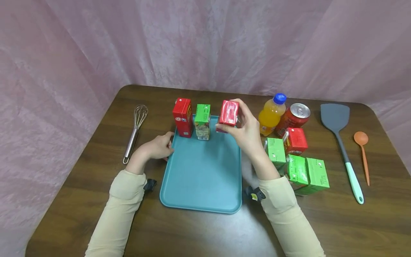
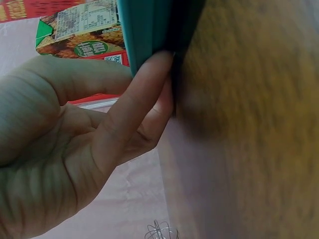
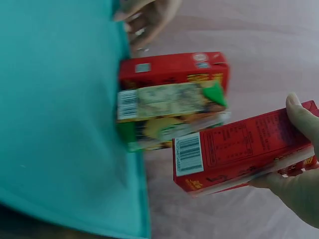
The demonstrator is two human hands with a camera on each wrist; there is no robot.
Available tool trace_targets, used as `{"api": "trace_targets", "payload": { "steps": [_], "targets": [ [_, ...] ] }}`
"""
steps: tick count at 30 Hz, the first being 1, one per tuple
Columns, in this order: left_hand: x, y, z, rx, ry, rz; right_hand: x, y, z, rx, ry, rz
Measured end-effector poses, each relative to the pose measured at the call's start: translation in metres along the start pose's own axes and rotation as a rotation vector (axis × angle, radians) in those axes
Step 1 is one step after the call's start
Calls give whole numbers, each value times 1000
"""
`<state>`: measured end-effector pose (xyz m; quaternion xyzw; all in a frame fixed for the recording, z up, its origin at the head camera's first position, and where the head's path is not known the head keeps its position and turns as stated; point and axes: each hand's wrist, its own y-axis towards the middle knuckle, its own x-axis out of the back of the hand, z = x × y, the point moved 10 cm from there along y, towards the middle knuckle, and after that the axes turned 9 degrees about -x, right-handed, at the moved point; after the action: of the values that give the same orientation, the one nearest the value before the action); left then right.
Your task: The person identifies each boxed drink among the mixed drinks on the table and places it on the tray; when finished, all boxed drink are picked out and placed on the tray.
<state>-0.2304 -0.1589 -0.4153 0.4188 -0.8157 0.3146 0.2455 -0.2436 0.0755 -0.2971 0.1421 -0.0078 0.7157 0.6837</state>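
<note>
My right hand grips a red drink carton by its sides, above the far right part of a blue tray. In the right wrist view the carton's barcoded bottom end hangs apart from the tray. Two cartons stand upright at the tray's far left: a red carton in the corner and a green-topped carton beside it. My left hand holds the tray's left rim; in the left wrist view thumb and fingers pinch the rim.
Right of the tray stand several green cartons, another red carton, an orange drink bottle and a red can. Farther right lie a spatula and an orange spoon. A whisk lies left of the tray.
</note>
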Motion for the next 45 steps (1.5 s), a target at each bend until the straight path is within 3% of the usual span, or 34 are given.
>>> {"api": "trace_targets", "payload": {
  "steps": [10, 15, 22, 45],
  "targets": [
    [1, 3, -2, -9, 7, -14, -9, 13, -30, -91, -36, -23],
    [3, 3, -4, -11, 5, -17, -11, 20, -39, -134, -89, 8],
    [3, 2, -4, 0, 0, -18, -19, 21, -46, -194, -177, 84],
    [0, 0, 1, 15, 18, -3, -29, 12, -54, -297, -196, 231]
  ]
}}
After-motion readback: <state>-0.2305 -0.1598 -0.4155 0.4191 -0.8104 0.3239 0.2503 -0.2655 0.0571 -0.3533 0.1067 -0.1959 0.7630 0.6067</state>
